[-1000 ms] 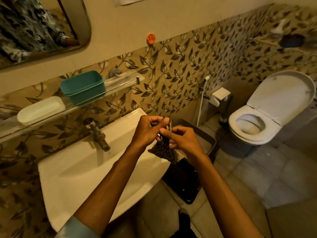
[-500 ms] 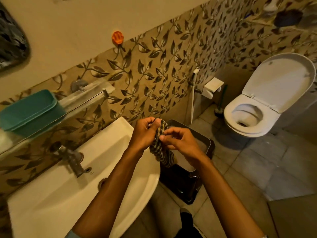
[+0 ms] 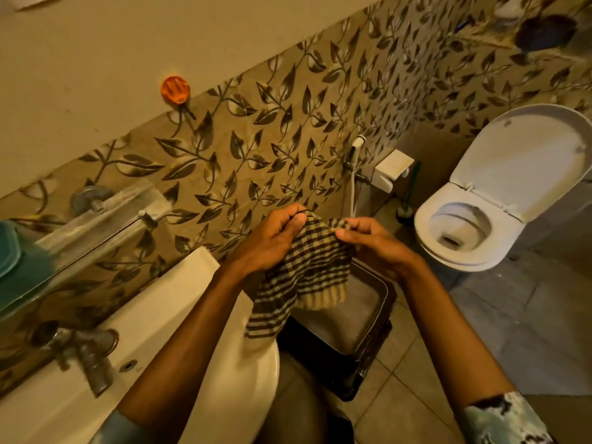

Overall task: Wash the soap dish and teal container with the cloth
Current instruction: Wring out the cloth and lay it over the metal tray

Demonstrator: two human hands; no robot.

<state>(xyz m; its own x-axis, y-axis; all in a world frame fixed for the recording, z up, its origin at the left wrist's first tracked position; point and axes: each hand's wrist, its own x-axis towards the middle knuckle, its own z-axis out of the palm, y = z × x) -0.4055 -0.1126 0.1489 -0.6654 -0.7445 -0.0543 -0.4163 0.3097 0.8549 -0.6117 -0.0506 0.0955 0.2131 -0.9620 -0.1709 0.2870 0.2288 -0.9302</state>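
Nearest the camera, two forearms reach forward from patterned sleeves and meet over the right end of the white ceramic washbasin (image 3: 179,283). Between them hangs the brown-and-cream checked cloth (image 3: 304,277). The left hand (image 3: 269,245) pinches its upper left edge with curled fingers (image 3: 282,216) and thumb, and the right hand (image 3: 381,248) pinches the upper right edge. Both sets of fingers are narrow and closed on fabric. The cloth is stretched fairly flat between them and its lower part droops over the basin's rim. Under the cloth, on the tiled floor, stands a dark square bin (image 3: 368,366) with a grey lining.

A dull metal tap (image 3: 89,357) juts over the basin at the lower left. Above it, a glass shelf (image 3: 105,206) runs along the leaf-patterned wall. On that shelf, cut off by the left edge of the view, sits the teal plastic container (image 3: 9,251). Too little of it shows to tell its long axis. The soap dish is not in view; I judge it lies further left along the same shelf.

So the coming reach goes leftward and up from the hands, across the basin. The left hand is the nearer one, which would leave the right hand to keep the cloth.

Further back are an orange wall hook (image 3: 175,88) and, at the far right, a white toilet (image 3: 464,261) with its lid raised.
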